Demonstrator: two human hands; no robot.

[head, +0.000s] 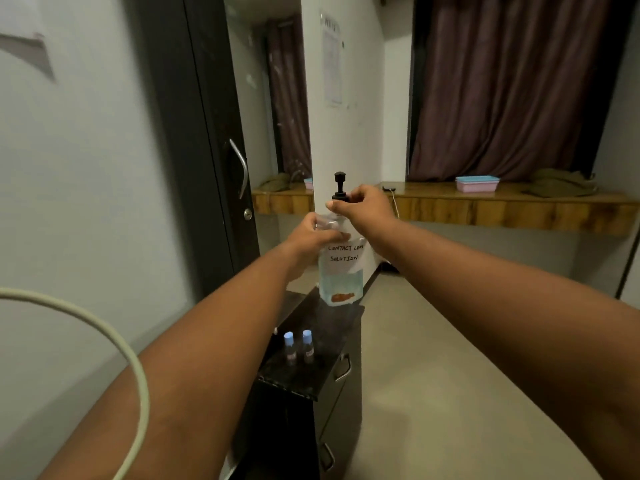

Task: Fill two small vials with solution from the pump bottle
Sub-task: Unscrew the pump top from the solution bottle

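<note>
Both hands held the pump bottle (341, 268) above the cabinet (322, 341): my left hand (313, 233) gripped its shoulder to steady it, my right hand (363, 206) pinched the collar; both capped vials (298, 346) waited below.

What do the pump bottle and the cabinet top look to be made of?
Pump bottle: likely clear plastic, since the bluish liquid shows through; its pump head looks like black plastic. Cabinet top: dark speckled stone or laminate, glossy with faint reflections.

One clear plastic pump bottle with a black pump head (341, 268), two small blue-capped glass vials (289, 347) (307, 344), two bare hands (313, 235) (363, 206).
</note>
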